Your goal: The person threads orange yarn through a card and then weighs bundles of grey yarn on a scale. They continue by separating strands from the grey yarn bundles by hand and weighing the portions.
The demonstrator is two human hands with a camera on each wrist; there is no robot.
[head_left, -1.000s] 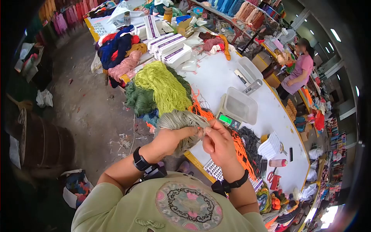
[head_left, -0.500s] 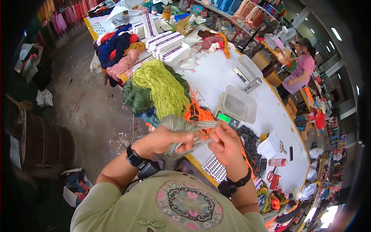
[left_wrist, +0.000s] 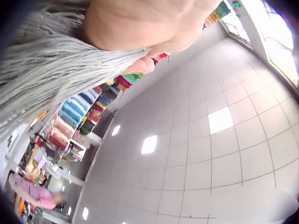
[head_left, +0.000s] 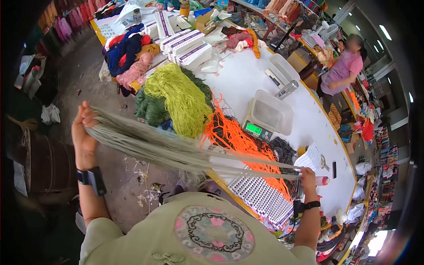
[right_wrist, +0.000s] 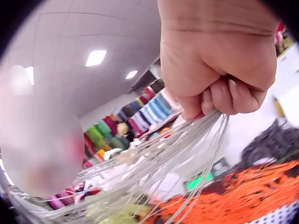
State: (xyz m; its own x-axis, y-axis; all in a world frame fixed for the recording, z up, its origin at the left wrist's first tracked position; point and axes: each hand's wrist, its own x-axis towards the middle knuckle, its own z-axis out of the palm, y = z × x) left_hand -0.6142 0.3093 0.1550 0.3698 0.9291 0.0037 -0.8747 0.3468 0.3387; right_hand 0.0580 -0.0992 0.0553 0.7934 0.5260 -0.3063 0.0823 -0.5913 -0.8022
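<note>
- The left hand [head_left: 84, 132] is raised out to the side over the floor, its fingers [head_left: 81, 115] curled round the thick end of a grey yarn hank [head_left: 145, 143].
- The right hand [head_left: 308, 176] is stretched far the other way, fingers [right_wrist: 224, 95] clenched tight on the thin end of the same hank, where the strands fan out loosely below the knuckles.
- Between the two hands the grey yarn runs taut and nearly level, crossing the near edge of the white surface [head_left: 247, 79].
- Just beyond the stretched strands lies a heap of orange yarn [head_left: 234, 137], and past that a lime-green yarn bundle [head_left: 181, 97] on top of dark green yarn [head_left: 152, 110].
- Below the right-hand fingers sits a white sheet of printed rows [head_left: 260, 196]; its marks are too small to read.
- A digital scale [head_left: 267, 117] with a clear tray stands beyond the orange heap; its green display is lit, but the figures cannot be read.
- Far from the left fingers, white boxes with purple stripes [head_left: 185, 46] are stacked; their lettering is unreadable.
- A person in a pink top [head_left: 342, 68] stands at the far side of the surface.
</note>
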